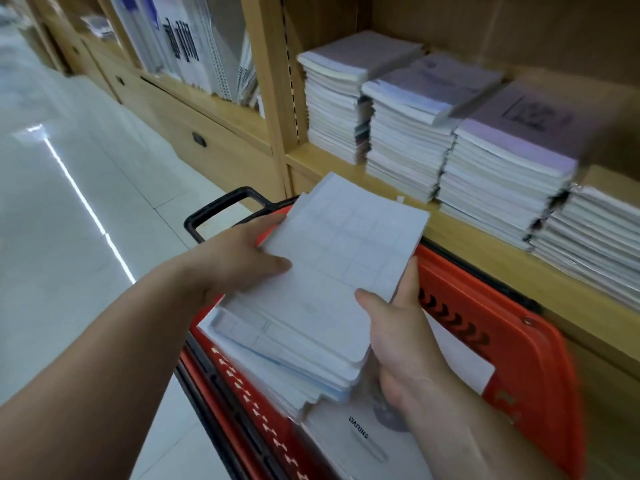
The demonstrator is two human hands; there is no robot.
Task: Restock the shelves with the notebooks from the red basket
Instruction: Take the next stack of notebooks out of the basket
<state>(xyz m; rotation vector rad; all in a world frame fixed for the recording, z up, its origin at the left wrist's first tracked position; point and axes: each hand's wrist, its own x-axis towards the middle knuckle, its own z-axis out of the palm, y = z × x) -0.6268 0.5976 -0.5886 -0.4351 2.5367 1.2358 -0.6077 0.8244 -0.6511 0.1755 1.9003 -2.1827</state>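
A red basket (502, 337) with a black handle stands on the floor against the wooden shelf (491, 251). Both hands hold a thick stack of white notebooks (332, 271) above the basket, tilted up toward the shelf. My left hand (239, 258) grips the stack's left edge, thumb on top. Along the right edge my right hand (398, 327) clasps the stack from below. More white notebooks (367, 441) lie in the basket under the stack. On the shelf sit several piles of purple-covered notebooks (498, 157).
Left of the upright post, a neighbouring shelf bay holds standing white pads (201, 53). Wooden drawers (194, 136) run below it. A glossy white tiled floor (69, 209) stretches to the left.
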